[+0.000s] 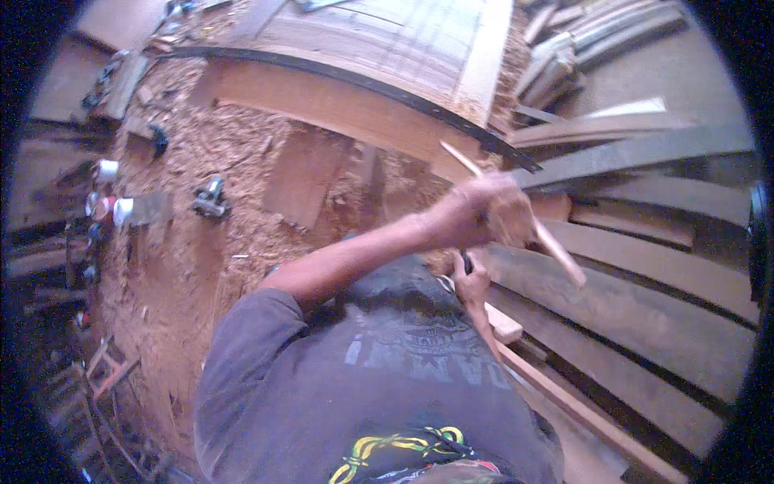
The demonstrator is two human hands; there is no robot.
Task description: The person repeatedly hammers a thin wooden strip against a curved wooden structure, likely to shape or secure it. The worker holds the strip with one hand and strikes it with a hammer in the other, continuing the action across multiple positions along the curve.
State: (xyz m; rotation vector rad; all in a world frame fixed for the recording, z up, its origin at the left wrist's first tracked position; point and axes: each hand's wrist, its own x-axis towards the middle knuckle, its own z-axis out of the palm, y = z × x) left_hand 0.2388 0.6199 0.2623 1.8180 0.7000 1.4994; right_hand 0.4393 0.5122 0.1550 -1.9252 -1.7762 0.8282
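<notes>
1. The left hand [496, 211], blurred, is clamped round a slim wooden stick [560, 256]; its fingers look curled together, though their exact placing is unclear.
2. The stick pokes out both sides of that grip: one end runs ahead and to the left, the other back toward the body and to the right.
3. Just below the left hand's grip, on the body side, is the right hand [473, 280]. Its fingers are curled about a small dark object [467, 262], mostly covered, so I cannot tell its kind.
4. Ahead of the left grip and to its left stands a broad wooden panel [387, 36], with a dark strip [347, 77] along its near edge and an orange-brown board [322, 109] beneath. The stick's far end overlaps this board in view; I cannot tell whether they touch.
5. Right of both hands, long planks [637, 310] lie side by side with dark gaps between. Farther ahead on the right is a pile of offcuts [597, 40].
6. Well left of the grips, wood shavings [234, 149] cover the ground, and a grey tool [211, 198] lies there.
7. Behind the grips, a grey shirt [403, 371] covers the person's torso; the left forearm [371, 250] reaches across in front of it.
</notes>
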